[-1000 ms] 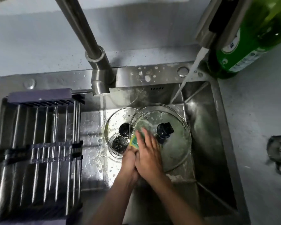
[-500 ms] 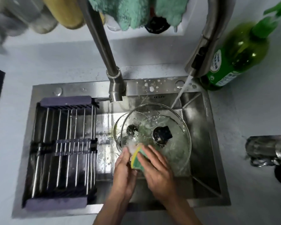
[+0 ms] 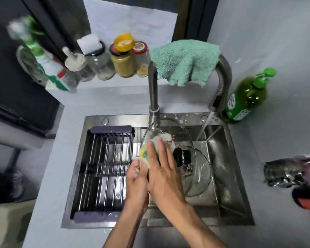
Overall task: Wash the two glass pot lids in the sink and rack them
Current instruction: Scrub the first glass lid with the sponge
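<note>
A large glass pot lid with a black knob stands tilted above the sink basin, soapy foam on its upper part. My left hand grips its near left edge. My right hand lies flat with straight fingers and presses a yellow-green sponge against the lid's top left. A smaller glass lid lies in the basin behind and below the large one, partly hidden by it.
A steel sink holds a dark dish rack across its left half. Water runs from the faucet spout into the back right corner. Green soap bottle at right, teal cloth over the faucet, jars behind, glassware on the right counter.
The large lid has tipped up steeper and shifted left, uncovering the smaller lid. My right hand has slid the sponge up to the lid's upper left. The view has pulled back.
</note>
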The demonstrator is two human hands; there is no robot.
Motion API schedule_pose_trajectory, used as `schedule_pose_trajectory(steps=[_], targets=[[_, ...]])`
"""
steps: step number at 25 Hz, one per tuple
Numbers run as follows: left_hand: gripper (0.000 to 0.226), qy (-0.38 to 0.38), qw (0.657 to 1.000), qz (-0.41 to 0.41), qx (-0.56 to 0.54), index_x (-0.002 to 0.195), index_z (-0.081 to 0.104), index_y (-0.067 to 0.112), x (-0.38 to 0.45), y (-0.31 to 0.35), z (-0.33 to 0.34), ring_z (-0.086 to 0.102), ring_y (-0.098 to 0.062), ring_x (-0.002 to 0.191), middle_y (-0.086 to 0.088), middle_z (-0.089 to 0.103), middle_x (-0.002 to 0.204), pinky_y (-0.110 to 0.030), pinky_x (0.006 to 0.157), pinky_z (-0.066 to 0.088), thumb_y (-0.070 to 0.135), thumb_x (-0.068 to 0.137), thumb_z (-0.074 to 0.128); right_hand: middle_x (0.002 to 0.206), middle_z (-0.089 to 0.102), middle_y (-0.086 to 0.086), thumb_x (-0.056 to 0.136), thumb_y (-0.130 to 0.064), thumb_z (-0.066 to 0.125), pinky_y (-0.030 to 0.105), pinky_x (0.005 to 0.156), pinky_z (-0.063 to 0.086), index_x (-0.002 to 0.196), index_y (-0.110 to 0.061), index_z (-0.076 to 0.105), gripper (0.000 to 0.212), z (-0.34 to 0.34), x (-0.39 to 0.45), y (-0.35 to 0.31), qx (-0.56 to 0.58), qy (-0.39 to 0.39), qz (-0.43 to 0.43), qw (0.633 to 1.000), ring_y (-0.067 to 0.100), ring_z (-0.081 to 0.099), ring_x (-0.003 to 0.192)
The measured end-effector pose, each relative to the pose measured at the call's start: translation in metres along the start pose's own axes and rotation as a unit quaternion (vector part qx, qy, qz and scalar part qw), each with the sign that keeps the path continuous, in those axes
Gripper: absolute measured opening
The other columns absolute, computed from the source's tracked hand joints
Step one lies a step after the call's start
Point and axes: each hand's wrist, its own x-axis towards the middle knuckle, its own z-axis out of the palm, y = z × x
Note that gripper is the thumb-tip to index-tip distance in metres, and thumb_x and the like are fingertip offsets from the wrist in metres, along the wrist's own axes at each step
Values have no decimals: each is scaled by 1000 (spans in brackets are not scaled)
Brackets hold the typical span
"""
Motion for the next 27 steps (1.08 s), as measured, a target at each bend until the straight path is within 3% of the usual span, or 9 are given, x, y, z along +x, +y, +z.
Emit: schedule_pose_trajectory(steps=[3, 7, 10, 13, 16, 18, 21, 24, 27], targets=[[31, -45, 999, 8, 6, 79, 66, 27, -7, 21, -6, 59, -28, 75, -13, 67, 87, -45, 69, 56, 58, 87, 66, 168, 2, -4, 101, -24, 49, 44, 121, 18, 156, -44, 7, 72, -24, 22, -2, 32, 22, 35, 999, 33, 19, 149], [32, -74, 996, 20, -54, 77, 68, 25, -18, 41, 0, 62, -18, 68, -4, 67, 78, -27, 63, 55, 56, 81, 73, 165, -16, -8, 101, -26, 46, 41, 117, -2, 155, -47, -2, 75, -34, 20, -3, 10, 2, -38, 999, 25, 1, 152], [21, -86, 996, 18, -34, 74, 69, 30, -27, 37, 5, 64, -11, 64, 2, 69, 73, -22, 57, 54, 49, 81, 68, 163, -20, -3, 98, -29, 41, 44, 117, 13, 154, -45, -11, 77, -30, 12, -5, 26, 41, 58, 997, 34, 8, 152], [17, -51, 994, -1, -94, 76, 67, 26, -31, 34, -5, 63, -9, 64, 2, 68, 74, -21, 56, 54, 40, 85, 67, 163, -19, 1, 97, -21, 51, 47, 120, 19, 155, -42, -9, 86, -15, 0, -15, 30, -7, -9, 999, 34, 10, 152], [16, -33, 997, -12, -71, 80, 67, 24, -35, 26, -8, 64, -10, 66, -1, 69, 77, -21, 57, 55, 34, 91, 64, 166, -13, 7, 99, -27, 50, 45, 118, 23, 156, -36, -10, 83, -3, -8, -12, 48, 12, 57, 997, 36, 9, 152], [14, -10, 995, -25, -101, 80, 67, 24, -35, 25, -10, 67, -9, 69, -1, 72, 80, -22, 60, 57, 33, 89, 61, 166, -11, 12, 95, -21, 54, 44, 119, 12, 157, -31, -7, 88, 0, -11, -17, 29, -23, -1, 999, 39, 7, 152], [13, 2, 994, -30, -106, 93, 62, 17, -36, 23, -18, 70, -14, 78, -4, 73, 91, -25, 67, 60, 27, 97, 56, 165, -10, 16, 97, -26, 46, 42, 119, -5, 158, -23, -7, 81, 10, -12, -21, 49, 5, 29, 998, 36, -2, 153], [17, 62, 985, -56, -151, 109, 65, 20, -35, 22, -30, 73, -15, 92, -4, 75, 105, -30, 83, 59, 20, 104, 48, 167, 1, 14, 92, -21, 50, 45, 125, 4, 159, -14, 12, 77, 25, -21, -38, 61, -19, -77, 995, 30, -7, 154], [19, 94, 983, -36, -156, 100, 62, 19, -34, 26, -43, 71, -10, 85, -2, 73, 97, -26, 79, 60, 20, 105, 44, 166, 15, 12, 93, -12, 49, 42, 124, 11, 155, -9, 29, 65, 43, -27, -33, 95, -27, -109, 989, 28, 2, 154]])
